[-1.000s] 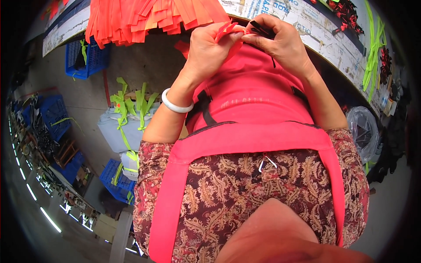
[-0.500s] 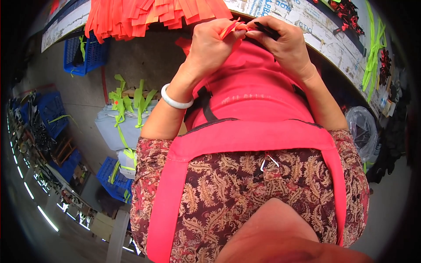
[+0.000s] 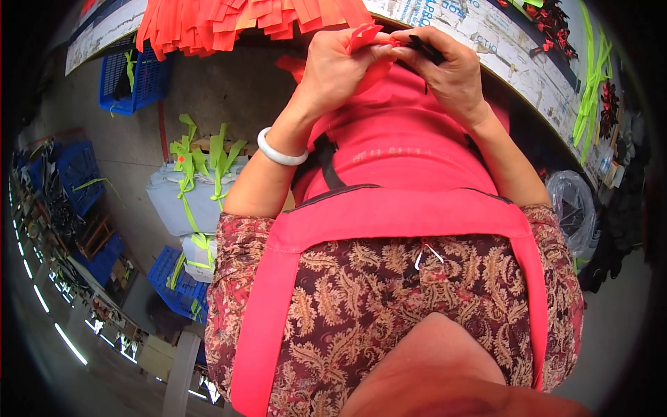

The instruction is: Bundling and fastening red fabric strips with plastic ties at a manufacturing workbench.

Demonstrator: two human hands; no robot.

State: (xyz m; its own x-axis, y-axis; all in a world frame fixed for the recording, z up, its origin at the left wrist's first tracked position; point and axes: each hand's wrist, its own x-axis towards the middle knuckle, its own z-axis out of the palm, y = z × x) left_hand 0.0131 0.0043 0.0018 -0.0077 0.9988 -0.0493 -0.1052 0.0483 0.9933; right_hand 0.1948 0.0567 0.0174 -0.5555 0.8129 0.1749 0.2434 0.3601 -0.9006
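Both hands meet at the table's edge, above a red apron on my lap. My left hand (image 3: 340, 66), with a white bangle (image 3: 280, 149) on the wrist, pinches a red fabric strip (image 3: 363, 36). Fingers of my right hand (image 3: 448, 69) are closed on a small black clip-like piece (image 3: 422, 47) pressed against the strip's end. A pile of red and orange fabric strips (image 3: 236, 21) lies on the table just left of the hands.
The table (image 3: 514, 62) is covered with printed paper and curves off to the right, bearing green straps (image 3: 590, 76) and black-red pieces. On the floor to the left stand blue crates (image 3: 125, 76) and white sacks (image 3: 184, 198) with green straps. A clear plastic bag (image 3: 573, 208) sits at right.
Both hands have shifted slightly up and together; the red strip and black piece stay pinched between the fingers, worked closer to each other.
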